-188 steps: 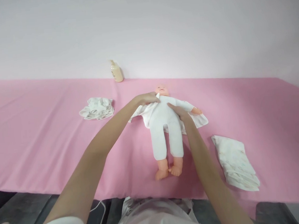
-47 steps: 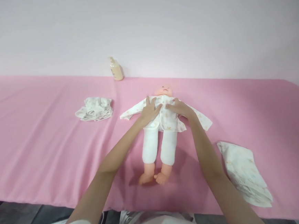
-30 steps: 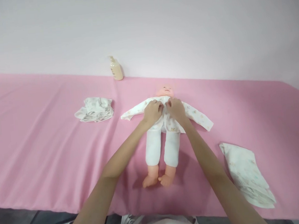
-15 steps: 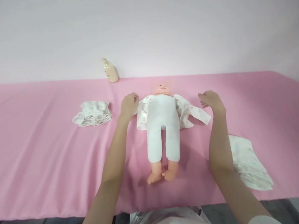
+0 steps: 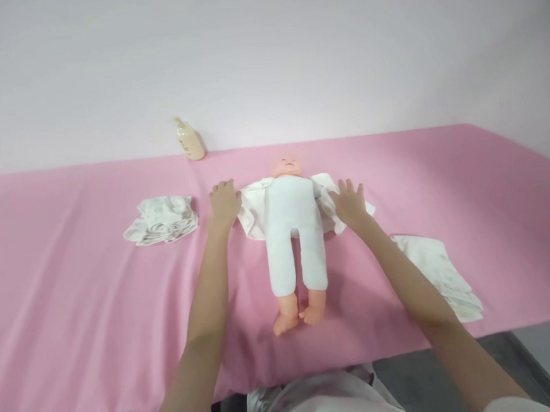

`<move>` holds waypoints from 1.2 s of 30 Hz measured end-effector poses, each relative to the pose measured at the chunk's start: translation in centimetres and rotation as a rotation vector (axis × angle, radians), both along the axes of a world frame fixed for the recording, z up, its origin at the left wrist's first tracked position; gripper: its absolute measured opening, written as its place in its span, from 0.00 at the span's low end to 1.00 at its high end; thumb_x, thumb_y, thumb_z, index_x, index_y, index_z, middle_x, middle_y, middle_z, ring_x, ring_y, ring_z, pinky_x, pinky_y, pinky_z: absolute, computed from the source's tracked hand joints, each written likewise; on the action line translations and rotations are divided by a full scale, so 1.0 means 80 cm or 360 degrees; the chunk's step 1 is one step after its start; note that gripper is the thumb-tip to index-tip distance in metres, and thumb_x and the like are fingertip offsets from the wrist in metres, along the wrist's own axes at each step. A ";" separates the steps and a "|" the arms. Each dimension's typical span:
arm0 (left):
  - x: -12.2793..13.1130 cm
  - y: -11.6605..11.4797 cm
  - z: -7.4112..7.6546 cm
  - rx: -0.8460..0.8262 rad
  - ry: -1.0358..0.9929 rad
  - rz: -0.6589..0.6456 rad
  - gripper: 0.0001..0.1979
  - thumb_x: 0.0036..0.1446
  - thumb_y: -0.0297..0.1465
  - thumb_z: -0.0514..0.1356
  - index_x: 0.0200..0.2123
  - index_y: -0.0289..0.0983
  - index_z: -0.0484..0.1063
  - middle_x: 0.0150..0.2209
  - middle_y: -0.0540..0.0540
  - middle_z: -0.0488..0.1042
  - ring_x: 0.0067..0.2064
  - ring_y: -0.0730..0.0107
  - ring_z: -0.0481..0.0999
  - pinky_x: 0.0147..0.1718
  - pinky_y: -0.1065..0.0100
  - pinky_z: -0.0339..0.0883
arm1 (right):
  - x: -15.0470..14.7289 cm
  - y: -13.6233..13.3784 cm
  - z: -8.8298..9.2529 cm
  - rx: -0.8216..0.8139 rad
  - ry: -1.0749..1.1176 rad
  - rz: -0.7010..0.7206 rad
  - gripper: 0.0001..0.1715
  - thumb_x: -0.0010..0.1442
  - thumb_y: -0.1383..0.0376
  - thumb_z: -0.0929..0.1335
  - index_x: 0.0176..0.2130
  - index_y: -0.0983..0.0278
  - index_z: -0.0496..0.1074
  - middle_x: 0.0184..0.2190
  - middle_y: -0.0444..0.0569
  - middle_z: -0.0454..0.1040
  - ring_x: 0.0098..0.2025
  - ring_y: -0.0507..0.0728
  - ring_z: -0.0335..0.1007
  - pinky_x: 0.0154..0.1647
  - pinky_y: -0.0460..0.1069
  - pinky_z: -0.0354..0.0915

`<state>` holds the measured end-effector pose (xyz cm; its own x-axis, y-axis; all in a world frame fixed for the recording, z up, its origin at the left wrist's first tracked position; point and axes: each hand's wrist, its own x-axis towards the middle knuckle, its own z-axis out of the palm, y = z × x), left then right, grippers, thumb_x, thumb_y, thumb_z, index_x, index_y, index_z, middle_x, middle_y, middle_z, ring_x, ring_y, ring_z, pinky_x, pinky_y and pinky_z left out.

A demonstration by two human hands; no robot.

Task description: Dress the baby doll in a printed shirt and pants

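Note:
A baby doll [image 5: 293, 230] in a white bodysuit lies on its back, bare feet towards me. Under it a white printed baby jacket [image 5: 253, 215] lies spread open, its flaps out on both sides of the torso. My left hand [image 5: 224, 203] rests open just left of the jacket, on or barely touching its edge. My right hand [image 5: 350, 204] lies with fingers spread on the jacket's right flap. Neither hand holds anything.
The pink-covered table [image 5: 74, 311] runs across the view. A cream pump bottle [image 5: 188, 140] stands at its back edge. A folded white cloth [image 5: 160, 220] lies to the left, and a stack of printed cloths [image 5: 437, 276] lies to the right.
A second ago both hands were at the jacket's front, over the closed chest. Now the jacket is open, the bodysuit shows, and my hands lie apart at its sides, the right one nearer the doll than before.

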<state>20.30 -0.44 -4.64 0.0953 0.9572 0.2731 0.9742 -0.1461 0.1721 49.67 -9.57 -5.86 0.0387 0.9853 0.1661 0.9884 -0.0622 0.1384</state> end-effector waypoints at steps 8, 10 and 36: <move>0.049 -0.002 0.001 0.0139 -0.0181 -0.0798 0.18 0.50 0.19 0.48 0.34 0.38 0.76 0.48 0.44 0.73 0.53 0.60 0.66 0.54 0.61 0.57 | -0.058 -0.103 -0.022 0.0085 0.0612 0.0491 0.22 0.63 0.69 0.57 0.55 0.69 0.65 0.56 0.60 0.64 0.60 0.63 0.57 0.61 0.61 0.53; 0.047 0.004 -0.008 0.0120 -0.0145 -0.0787 0.17 0.53 0.22 0.49 0.37 0.37 0.76 0.48 0.42 0.73 0.53 0.58 0.66 0.54 0.59 0.56 | -0.073 -0.129 -0.024 0.0000 0.0808 0.0419 0.26 0.64 0.60 0.59 0.58 0.67 0.61 0.60 0.61 0.59 0.61 0.65 0.55 0.58 0.62 0.57; -0.018 0.047 -0.049 -0.0001 -0.0657 0.0164 0.21 0.52 0.26 0.53 0.51 0.38 0.68 0.48 0.44 0.74 0.45 0.65 0.73 0.46 0.66 0.64 | -0.036 -0.199 -0.043 0.0002 0.1371 0.0004 0.32 0.61 0.56 0.61 0.62 0.56 0.55 0.66 0.50 0.48 0.67 0.60 0.41 0.63 0.61 0.52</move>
<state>18.86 3.28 -8.59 -0.1182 0.9562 0.2678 0.8330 -0.0513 0.5509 46.76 -25.50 -9.28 0.1496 0.9854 0.0812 0.7488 -0.0593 -0.6601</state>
